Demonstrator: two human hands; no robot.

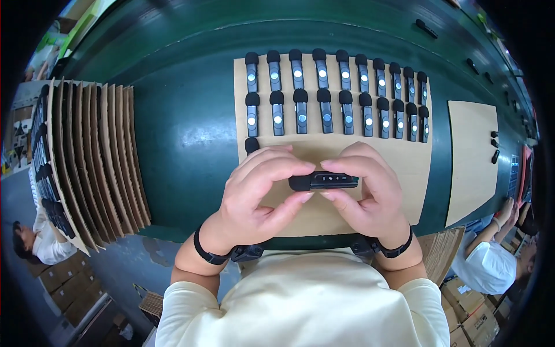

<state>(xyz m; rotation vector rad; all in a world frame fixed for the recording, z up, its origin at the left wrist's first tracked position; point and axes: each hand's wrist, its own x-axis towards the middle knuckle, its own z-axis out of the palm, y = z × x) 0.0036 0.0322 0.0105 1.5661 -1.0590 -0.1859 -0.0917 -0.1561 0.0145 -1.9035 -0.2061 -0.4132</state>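
Note:
Between both hands a small black wireless clip-on microphone (334,180) lies sideways above the cardboard sheet (411,173). Its round foam cap points left, and small marks show along its body. My left hand (250,191) pinches the foam end between thumb and index finger. The thumb and fingers of my right hand (373,188) close on the body near its other end. Two rows of similar microphones (322,69) lie on the far part of the sheet, foam caps away from me, most with a pale round spot. Another foam-capped microphone (251,144) begins a third row, partly hidden by my left hand.
At left stands a stack of cardboard sheets (110,162) with microphones between layers. A second sheet (471,162) with a few small black parts lies right on the green table (185,133). Another microphone (426,28) lies far right. People (491,260) are at both sides.

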